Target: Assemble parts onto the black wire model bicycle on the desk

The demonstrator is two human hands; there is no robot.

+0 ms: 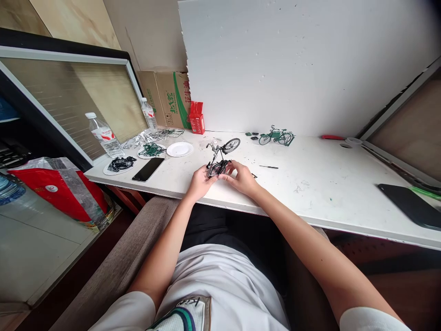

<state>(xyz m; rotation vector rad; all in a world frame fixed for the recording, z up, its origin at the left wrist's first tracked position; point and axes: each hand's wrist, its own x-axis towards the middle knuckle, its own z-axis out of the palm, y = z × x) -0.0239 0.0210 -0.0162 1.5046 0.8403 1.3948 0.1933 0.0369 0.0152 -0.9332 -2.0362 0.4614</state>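
Note:
A small black model bicycle (217,161) is held near the table's front edge, tilted, with its spoked front wheel pointing up and to the right. My left hand (200,181) grips its lower left part, fingers closed round the rear end. At its lower right, the thumb and fingers of my right hand (241,178) pinch the model. The fingertips of both hands nearly meet under it. A thin dark tool (268,167) lies on the white table (292,184) to the right of my right hand. Farther back stands a green model bicycle (276,135).
At the left are a plate of black parts (120,164), a plate of green parts (151,150), a bare white plate (179,149), a phone (148,169) and bottles (105,135). A red box (197,118) stands behind; a black device (411,204) lies right.

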